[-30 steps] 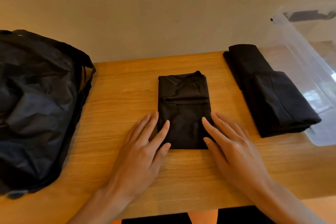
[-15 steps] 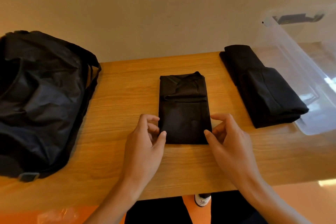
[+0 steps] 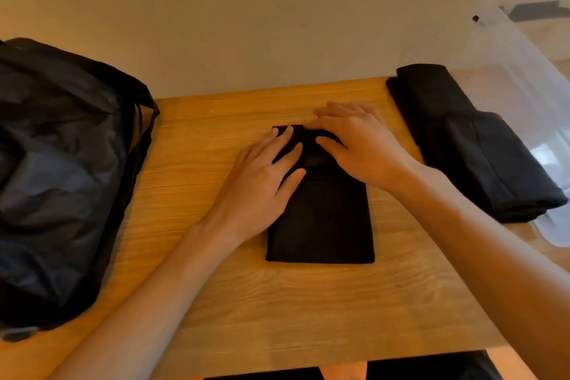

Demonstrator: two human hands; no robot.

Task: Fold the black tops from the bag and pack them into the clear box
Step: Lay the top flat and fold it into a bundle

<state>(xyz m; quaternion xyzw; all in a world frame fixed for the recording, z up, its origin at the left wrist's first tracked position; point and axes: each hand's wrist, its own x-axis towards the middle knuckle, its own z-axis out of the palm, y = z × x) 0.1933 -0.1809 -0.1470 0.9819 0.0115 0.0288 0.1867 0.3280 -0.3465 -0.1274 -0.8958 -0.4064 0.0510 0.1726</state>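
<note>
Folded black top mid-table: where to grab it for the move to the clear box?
Probably the two long side edges of the folded black top, around mid-length, left hand from the left and right hand from the right, fingers slid underneath. It lies flat as a layered rectangle with wooden table either side; lifting one end might let the folds open.

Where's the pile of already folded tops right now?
In the head view the folded pile lies on the right side of the table, between the top being folded at centre and the clear box at the far right.
</note>
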